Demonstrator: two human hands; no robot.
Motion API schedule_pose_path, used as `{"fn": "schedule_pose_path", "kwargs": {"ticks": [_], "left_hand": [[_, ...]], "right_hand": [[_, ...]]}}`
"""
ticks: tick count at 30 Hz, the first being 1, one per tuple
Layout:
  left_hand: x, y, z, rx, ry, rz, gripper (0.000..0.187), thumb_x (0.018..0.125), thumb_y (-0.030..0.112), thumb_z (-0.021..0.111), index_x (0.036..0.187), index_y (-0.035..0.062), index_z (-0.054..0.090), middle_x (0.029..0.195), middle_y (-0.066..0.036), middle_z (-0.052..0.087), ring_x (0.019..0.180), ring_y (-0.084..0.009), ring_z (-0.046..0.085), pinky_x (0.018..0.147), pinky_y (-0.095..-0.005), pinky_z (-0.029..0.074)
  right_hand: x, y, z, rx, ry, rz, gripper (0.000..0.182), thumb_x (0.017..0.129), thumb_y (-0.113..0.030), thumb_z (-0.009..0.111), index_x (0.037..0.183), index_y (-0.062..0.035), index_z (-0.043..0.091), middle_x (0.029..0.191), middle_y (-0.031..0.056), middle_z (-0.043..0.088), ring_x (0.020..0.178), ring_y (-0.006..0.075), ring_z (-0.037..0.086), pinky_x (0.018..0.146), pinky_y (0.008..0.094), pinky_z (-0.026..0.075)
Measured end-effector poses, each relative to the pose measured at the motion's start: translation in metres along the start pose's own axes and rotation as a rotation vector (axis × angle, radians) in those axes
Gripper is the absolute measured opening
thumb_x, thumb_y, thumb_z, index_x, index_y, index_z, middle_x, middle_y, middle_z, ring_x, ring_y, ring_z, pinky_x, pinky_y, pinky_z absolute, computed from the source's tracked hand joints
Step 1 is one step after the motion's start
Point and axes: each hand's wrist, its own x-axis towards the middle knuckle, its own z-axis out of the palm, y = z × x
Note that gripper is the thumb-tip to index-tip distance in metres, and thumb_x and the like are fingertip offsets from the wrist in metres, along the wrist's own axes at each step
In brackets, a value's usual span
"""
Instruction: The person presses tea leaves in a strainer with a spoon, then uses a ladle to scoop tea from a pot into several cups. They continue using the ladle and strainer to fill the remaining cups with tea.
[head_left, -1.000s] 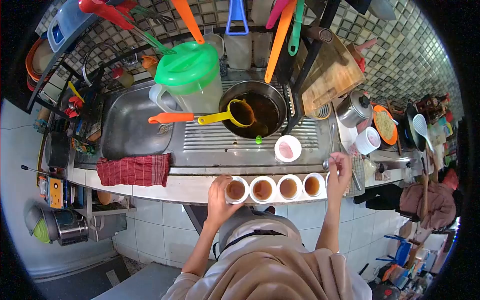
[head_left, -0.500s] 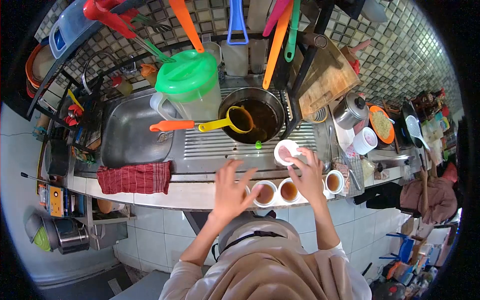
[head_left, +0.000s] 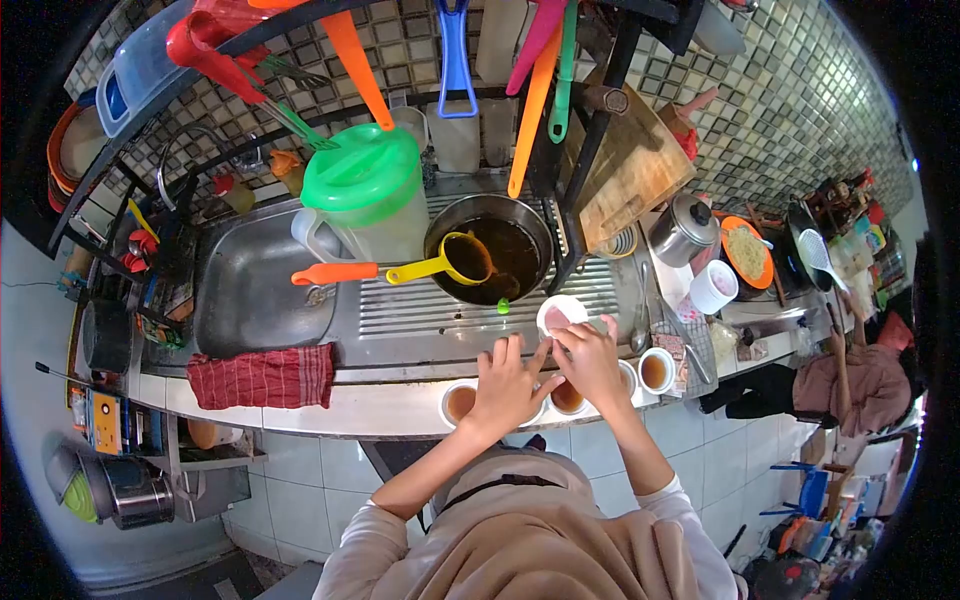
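My right hand [head_left: 592, 368] has its fingertips closed on the near rim of a small white cup [head_left: 562, 314] with a pinkish inside, tilted over the drainboard edge. Close beside it, my left hand [head_left: 507, 385] has its fingers apart and holds nothing I can see; its fingertips reach toward the cup. Below both hands, several white cups of brown liquid line the counter edge, among them a left cup [head_left: 459, 403] and a right cup [head_left: 656, 370]; my hands partly cover the middle ones. Behind stands a metal pot [head_left: 430, 240] of dark brown liquid, with a yellow dipper [head_left: 418, 270] across its rim.
At left are a sink [head_left: 262, 285] and a red cloth [head_left: 262, 377]. A green-lidded pitcher [head_left: 375, 220] stands behind. Utensils hang overhead. To the right are stacked white cups [head_left: 713, 287], a lidded metal pot [head_left: 686, 230] and an orange plate [head_left: 768, 270]. Another person [head_left: 850, 390] works farther right.
My left hand has moved right, up to my right hand. My right hand has shifted from the white cup's right side to its near rim. The camera view has shifted slightly.
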Motion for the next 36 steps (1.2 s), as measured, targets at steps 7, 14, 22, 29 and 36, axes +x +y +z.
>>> {"fn": "schedule_pose_path", "kwargs": {"ticks": [7, 14, 22, 29, 36], "left_hand": [[-0.003, -0.001, 0.000, 0.013, 0.011, -0.009, 0.052, 0.078, 0.044, 0.052, 0.117, 0.0105, 0.051, 0.098, -0.015, 0.045, 0.088, -0.0274, 0.042, 0.068, -0.0375, 0.033], [-0.008, -0.010, 0.002, 0.041, 0.049, 0.003, 0.055, 0.075, 0.047, 0.053, 0.113, 0.0077, 0.053, 0.098, -0.015, 0.045, 0.089, -0.0268, 0.041, 0.067, -0.0379, 0.033], [-0.010, -0.012, -0.001, 0.049, 0.030, 0.003, 0.056, 0.075, 0.047, 0.053, 0.113, 0.0067, 0.054, 0.099, -0.015, 0.045, 0.090, -0.0272, 0.040, 0.067, -0.0382, 0.033], [-0.011, -0.011, 0.000, 0.063, 0.009, -0.004, 0.057, 0.075, 0.048, 0.052, 0.115, 0.0065, 0.053, 0.099, -0.015, 0.043, 0.092, -0.0274, 0.039, 0.067, -0.0393, 0.033], [-0.013, -0.011, -0.001, 0.075, 0.003, 0.004, 0.058, 0.076, 0.048, 0.051, 0.117, 0.0066, 0.051, 0.099, -0.015, 0.043, 0.091, -0.0277, 0.039, 0.070, -0.0405, 0.034]], "right_hand": [[0.000, 0.000, 0.009, -0.034, 0.013, -0.031, 0.010, 0.073, -0.012, 0.057, 0.081, -0.0095, 0.061, 0.072, 0.0051, 0.062, 0.070, 0.0192, 0.060, 0.089, 0.0437, 0.028], [0.003, -0.010, 0.012, -0.007, 0.018, -0.045, 0.012, 0.074, -0.012, 0.055, 0.084, -0.0072, 0.060, 0.072, 0.0073, 0.063, 0.067, 0.0202, 0.060, 0.089, 0.0408, 0.029], [0.003, -0.015, 0.013, -0.015, -0.017, -0.027, 0.014, 0.075, -0.011, 0.056, 0.087, -0.0062, 0.060, 0.078, 0.0082, 0.063, 0.070, 0.0210, 0.059, 0.090, 0.0396, 0.029], [0.003, -0.018, 0.011, -0.009, -0.016, -0.028, 0.012, 0.074, -0.010, 0.057, 0.085, -0.0065, 0.059, 0.073, 0.0088, 0.062, 0.066, 0.0219, 0.059, 0.089, 0.0403, 0.029], [0.004, -0.018, 0.012, -0.008, -0.027, -0.024, 0.012, 0.075, -0.010, 0.057, 0.086, -0.0069, 0.058, 0.075, 0.0091, 0.062, 0.068, 0.0220, 0.059, 0.090, 0.0413, 0.029]]}}
